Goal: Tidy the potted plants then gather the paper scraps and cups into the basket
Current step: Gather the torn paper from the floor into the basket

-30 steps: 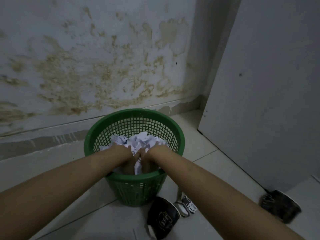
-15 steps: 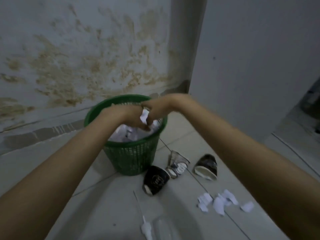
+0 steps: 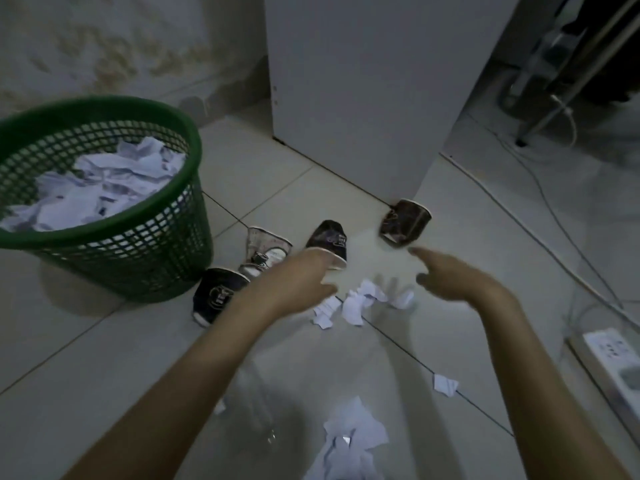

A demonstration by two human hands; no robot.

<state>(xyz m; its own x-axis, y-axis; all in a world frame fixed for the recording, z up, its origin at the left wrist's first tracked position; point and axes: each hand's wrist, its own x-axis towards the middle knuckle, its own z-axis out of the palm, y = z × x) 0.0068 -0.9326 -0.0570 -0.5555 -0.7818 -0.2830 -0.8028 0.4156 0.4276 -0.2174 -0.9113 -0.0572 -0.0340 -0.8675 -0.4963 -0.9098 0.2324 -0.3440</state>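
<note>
No legible text. Dark paper cup point(image 3: 217, 295) just left of the left hand point(image 3: 298, 285) bears a pale emblem, too blurred to read.

The pale tiled floor point(image 3: 138, 375) carries a green basket point(image 3: 145, 251) well left of the left hand point(image 3: 298, 289). Four cups point(image 3: 216, 294) lie tipped beside and beyond both hands. Paper scraps point(image 3: 360, 301) lie beneath the hands, more nearer the person. A power strip point(image 3: 613, 358) lies right of the right hand point(image 3: 453, 278).
</note>
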